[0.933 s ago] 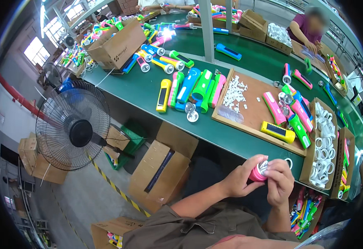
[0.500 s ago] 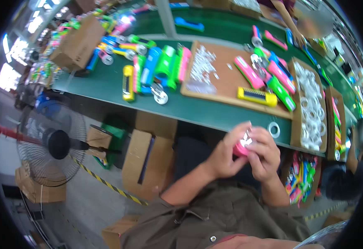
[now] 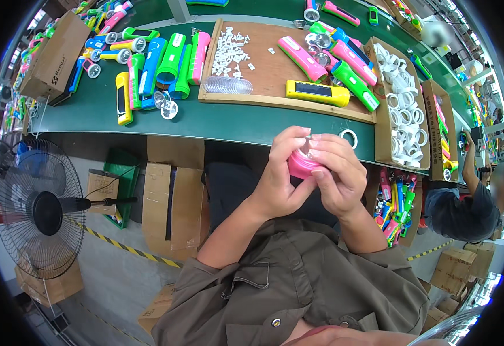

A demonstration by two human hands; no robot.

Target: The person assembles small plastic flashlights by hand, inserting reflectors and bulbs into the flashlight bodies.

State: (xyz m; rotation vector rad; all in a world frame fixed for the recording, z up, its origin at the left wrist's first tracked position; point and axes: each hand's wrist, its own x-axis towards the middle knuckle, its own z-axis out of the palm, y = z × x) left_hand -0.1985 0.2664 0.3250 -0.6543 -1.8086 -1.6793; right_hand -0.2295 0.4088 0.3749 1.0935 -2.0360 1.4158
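Both hands hold a pink flashlight (image 3: 302, 166) in front of the table's near edge, its wide round end turned up. My left hand (image 3: 282, 176) wraps its left side, thumb low on the pink rim. My right hand (image 3: 341, 173) closes round the other side, fingertips over the opening, where a bit of shiny silver shows. The rest of the flashlight is hidden by my hands. Just beyond my right fingers a white ring (image 3: 348, 138) lies on the green tabletop (image 3: 206, 122).
A wooden tray (image 3: 298, 107) carries small white parts (image 3: 229, 51), stacked clear discs (image 3: 227, 85) and several flashlights, one yellow (image 3: 317, 92). Right of it stands a carton of white rings (image 3: 404, 118). More flashlights and loose reflectors (image 3: 166, 107) lie left. A fan (image 3: 45, 212) stands on the floor.
The whole view has shifted and sharpened, so table and hands appear further left and higher. Both hands still grip the pink flashlight; less of its silver inside shows between my fingers.
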